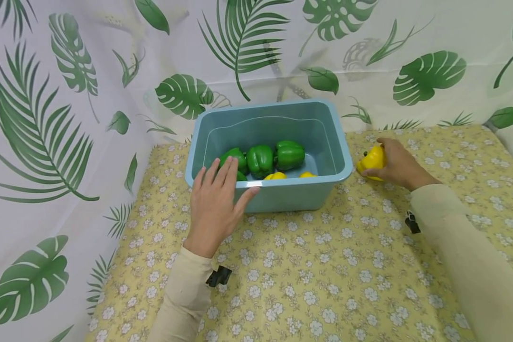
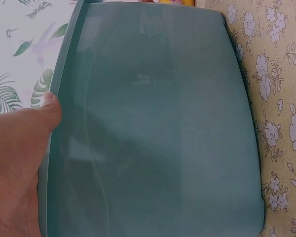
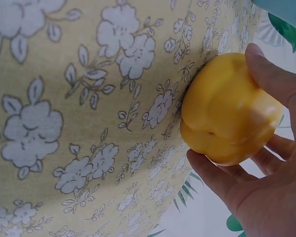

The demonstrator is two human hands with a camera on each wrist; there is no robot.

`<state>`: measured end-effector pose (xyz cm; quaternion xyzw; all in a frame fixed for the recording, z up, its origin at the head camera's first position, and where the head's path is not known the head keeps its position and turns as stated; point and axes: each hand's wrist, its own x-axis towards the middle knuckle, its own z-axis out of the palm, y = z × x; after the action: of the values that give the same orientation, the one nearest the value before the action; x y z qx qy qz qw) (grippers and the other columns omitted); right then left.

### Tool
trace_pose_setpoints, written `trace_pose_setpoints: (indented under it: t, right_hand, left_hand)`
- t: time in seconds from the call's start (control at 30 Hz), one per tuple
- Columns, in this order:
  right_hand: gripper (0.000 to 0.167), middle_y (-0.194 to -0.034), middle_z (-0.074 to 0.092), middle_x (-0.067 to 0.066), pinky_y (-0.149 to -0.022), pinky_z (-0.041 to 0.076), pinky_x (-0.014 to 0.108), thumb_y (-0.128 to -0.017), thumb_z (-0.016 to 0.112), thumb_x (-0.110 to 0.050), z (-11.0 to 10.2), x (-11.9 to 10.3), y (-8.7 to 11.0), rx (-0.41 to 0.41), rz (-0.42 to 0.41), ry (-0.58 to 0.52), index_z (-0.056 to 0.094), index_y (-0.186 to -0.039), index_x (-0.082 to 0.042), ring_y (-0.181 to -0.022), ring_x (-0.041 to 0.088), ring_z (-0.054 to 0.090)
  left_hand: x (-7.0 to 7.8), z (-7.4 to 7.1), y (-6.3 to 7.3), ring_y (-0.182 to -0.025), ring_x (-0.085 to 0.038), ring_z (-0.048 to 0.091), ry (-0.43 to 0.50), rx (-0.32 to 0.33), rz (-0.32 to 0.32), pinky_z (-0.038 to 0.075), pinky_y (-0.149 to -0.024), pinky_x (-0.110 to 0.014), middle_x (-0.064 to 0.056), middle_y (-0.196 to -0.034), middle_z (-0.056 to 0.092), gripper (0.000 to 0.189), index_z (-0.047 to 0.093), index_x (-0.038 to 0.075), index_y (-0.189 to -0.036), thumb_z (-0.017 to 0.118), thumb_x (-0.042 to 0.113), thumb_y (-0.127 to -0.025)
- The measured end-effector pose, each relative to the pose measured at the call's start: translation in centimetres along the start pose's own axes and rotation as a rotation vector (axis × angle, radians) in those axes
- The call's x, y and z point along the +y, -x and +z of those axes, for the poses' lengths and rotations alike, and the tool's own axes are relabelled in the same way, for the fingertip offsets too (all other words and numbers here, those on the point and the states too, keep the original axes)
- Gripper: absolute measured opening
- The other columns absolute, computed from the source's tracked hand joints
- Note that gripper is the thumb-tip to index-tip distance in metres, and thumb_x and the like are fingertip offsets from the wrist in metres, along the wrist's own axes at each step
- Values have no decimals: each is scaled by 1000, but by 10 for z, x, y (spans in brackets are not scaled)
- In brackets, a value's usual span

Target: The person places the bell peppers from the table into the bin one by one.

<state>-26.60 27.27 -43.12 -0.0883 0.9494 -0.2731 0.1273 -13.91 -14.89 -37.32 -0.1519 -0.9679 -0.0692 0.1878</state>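
My right hand [image 1: 396, 164] grips a yellow bell pepper [image 1: 374, 162] on the table, just right of the blue-green plastic bin [image 1: 288, 197]. In the right wrist view, thumb and fingers curl round the pepper [image 3: 227, 113], its bottom facing the camera and its side at the cloth. My left hand [image 1: 215, 202] rests on the bin's near rim at the left corner, fingers straight and reaching over the inside. The left wrist view has its thumb [image 2: 49, 111] at the rim. Several green bell peppers [image 1: 261, 160] lie inside the bin, with parts of yellow ones [image 1: 276, 175] showing behind the front wall.
A yellow floral cloth [image 1: 290, 285] covers the table. Behind the bin and along the left side hangs a white curtain [image 1: 145, 118] printed with green leaves. Dark clips [image 1: 219, 276] sit at both wrists.
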Motion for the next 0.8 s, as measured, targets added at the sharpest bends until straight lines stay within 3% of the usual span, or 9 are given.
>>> trace_pose_setpoints:
  t: [0.23, 0.47, 0.8]
  right_hand:
    - [91, -138, 28, 44, -98, 43, 69, -91, 77, -19, 0, -1, 3, -3, -6, 69, 20, -150, 20, -114, 56, 42]
    - [108, -143, 25, 46, -103, 35, 73, -91, 78, -19, 2, 2, 3, -24, 7, 44, -2, -159, 8, -123, 57, 37]
    - [91, -133, 37, 40, -93, 44, 67, -91, 77, -18, 5, 5, 4, 0, -40, 31, 18, -153, 14, -113, 51, 42]
  left_hand:
    - [0, 0, -1, -145, -34, 39, 12, 5, 0, 25, -121, -53, -13, -153, 48, 79, 41, 5, -156, 52, 60, -100]
    - [0, 0, -1, -146, -33, 38, 4, -16, -9, 24, -121, -53, -12, -154, 47, 79, 40, 6, -156, 52, 60, -100]
    - [-1, 1, 0, -146, -33, 38, 3, -12, -13, 25, -121, -53, -11, -154, 47, 78, 40, 6, -156, 51, 60, -100]
